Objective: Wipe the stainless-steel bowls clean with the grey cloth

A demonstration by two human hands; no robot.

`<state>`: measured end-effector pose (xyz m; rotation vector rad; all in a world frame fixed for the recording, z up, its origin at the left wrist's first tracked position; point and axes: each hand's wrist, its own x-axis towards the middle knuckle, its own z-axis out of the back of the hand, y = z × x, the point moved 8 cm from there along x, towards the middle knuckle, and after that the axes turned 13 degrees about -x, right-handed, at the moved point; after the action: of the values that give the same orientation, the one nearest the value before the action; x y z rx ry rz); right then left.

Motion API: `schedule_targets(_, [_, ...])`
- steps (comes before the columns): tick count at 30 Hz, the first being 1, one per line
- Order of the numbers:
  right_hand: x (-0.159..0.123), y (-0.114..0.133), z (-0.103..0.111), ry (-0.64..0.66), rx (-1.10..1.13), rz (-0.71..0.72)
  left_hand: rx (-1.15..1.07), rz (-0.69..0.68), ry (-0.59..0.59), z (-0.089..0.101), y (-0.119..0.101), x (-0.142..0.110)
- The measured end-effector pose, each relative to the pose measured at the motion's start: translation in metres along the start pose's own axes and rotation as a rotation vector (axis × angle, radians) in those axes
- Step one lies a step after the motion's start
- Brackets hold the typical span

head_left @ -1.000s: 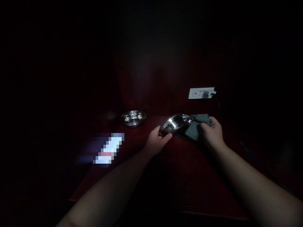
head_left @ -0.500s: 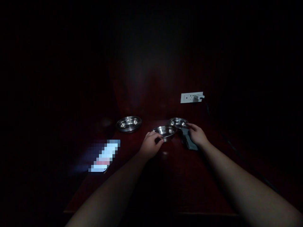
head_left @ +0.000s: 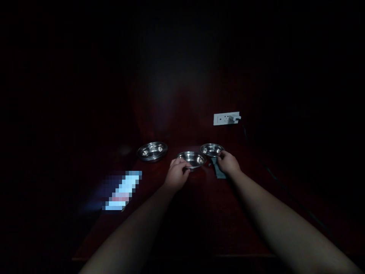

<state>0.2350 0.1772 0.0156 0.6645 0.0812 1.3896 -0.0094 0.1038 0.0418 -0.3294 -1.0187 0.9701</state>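
A shiny steel bowl stands in the middle of the dark red table. My left hand is closed on its near left rim, fingers over the edge and thumb in front. To the right and slightly farther back is a second steel bowl. My right hand has its fingers pinched at that bowl's near right rim. A grey-green cloth lies on the table just below and left of my right hand, partly hidden by it.
More steel bowls, nested in a stack, stand at the back left. A blurred-out bright phone-like screen lies at the left. On the back wall is a white socket with a plug and dark cable running down the right side.
My right hand has shifted from over the cloth to the right bowl's near rim, its fingers now curled there. My left hand stays at the middle bowl. The whole view has shifted slightly.
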Motion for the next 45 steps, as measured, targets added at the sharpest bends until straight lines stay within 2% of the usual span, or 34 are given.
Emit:
schedule_targets(5, [-0.004, 0.0, 0.013, -0.075, -0.021, -0.003, -0.022, 0.029, -0.006, 0.003, 0.005, 0.001])
schedule_targets(10, [-0.009, 0.003, 0.035, -0.147, 0.021, 0.035, -0.014, 0.044, -0.015, 0.005, 0.005, 0.0])
schedule_targets(15, [-0.019, 0.019, 0.049, -0.177, 0.103, 0.159, -0.032, 0.057, -0.138, 0.014, 0.008, -0.001])
schedule_targets(20, [-0.035, 0.047, 0.046, -0.124, 0.192, 0.343, -0.076, 0.162, -0.054, 0.005, 0.024, -0.002])
schedule_targets(25, [-0.046, 0.064, 0.037, -0.068, 0.195, 0.422, -0.118, 0.175, -0.027, 0.001, 0.024, -0.003])
schedule_targets(35, [-0.051, 0.071, 0.029, -0.03, 0.17, 0.459, -0.191, 0.103, -0.005, 0.0, 0.012, -0.002])
schedule_targets(45, [-0.054, 0.079, 0.026, -0.03, 0.156, 0.549, -0.134, 0.109, 0.023, -0.006, 0.017, -0.002])
